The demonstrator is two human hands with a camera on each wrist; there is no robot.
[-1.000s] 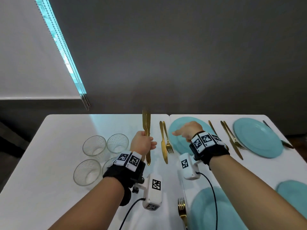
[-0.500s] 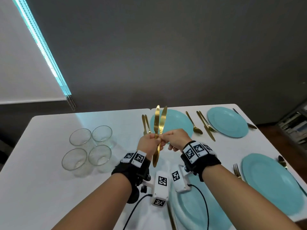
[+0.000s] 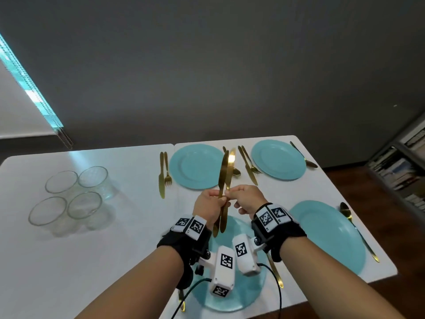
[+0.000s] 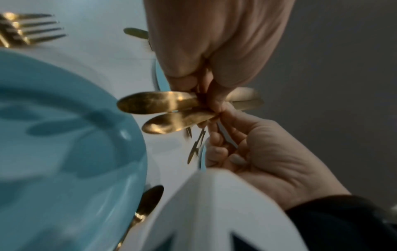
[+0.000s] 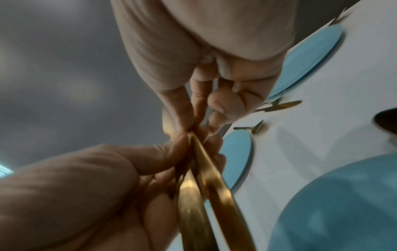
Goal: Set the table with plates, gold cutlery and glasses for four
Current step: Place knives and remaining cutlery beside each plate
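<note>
My left hand (image 3: 210, 207) grips two gold knives (image 3: 223, 180) upright above the near teal plate (image 3: 239, 293). My right hand (image 3: 245, 199) pinches one of the knives with thumb and forefinger, right beside the left fingers. In the left wrist view the two knife handles (image 4: 159, 108) stick out below the left hand (image 4: 206, 51), with the right hand (image 4: 257, 152) under them. In the right wrist view the knife handles (image 5: 206, 195) run toward the camera between both hands. Four teal plates lie on the white table (image 3: 92, 249).
Several clear glasses (image 3: 71, 199) stand grouped on the left of the table. Gold knife and fork pairs lie beside the two far plates (image 3: 196, 165) (image 3: 278, 160). A spoon (image 3: 357, 231) lies right of the right plate (image 3: 331, 236). Shelves (image 3: 404, 162) stand at the right.
My view has swung right along the table. My right hand came off the far plate area to the knives in my left hand and now pinches one of them.
</note>
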